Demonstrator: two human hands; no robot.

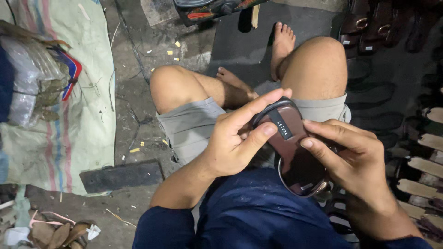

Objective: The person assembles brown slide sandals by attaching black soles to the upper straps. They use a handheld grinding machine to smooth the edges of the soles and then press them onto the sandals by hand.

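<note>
A brown sandal (295, 152) with a glossy insole and a dark strap across its top lies in both my hands above my lap. My left hand (237, 138) grips its upper end, thumb pressed on the insole beside the strap and index finger curled over the strap's far edge. My right hand (353, 161) holds the sandal's right side, with its fingers laid across the insole. I sit on the floor with bare knees bent and bare feet (281, 46) ahead.
Rows of sandals and pale soles (427, 166) lie at the right. A dark mat (240, 46) is under my feet. A striped sack cloth (83, 110) with plastic-wrapped bundles is at the left, a dark slab (121, 176) beside it, scraps (60, 233) at the lower left.
</note>
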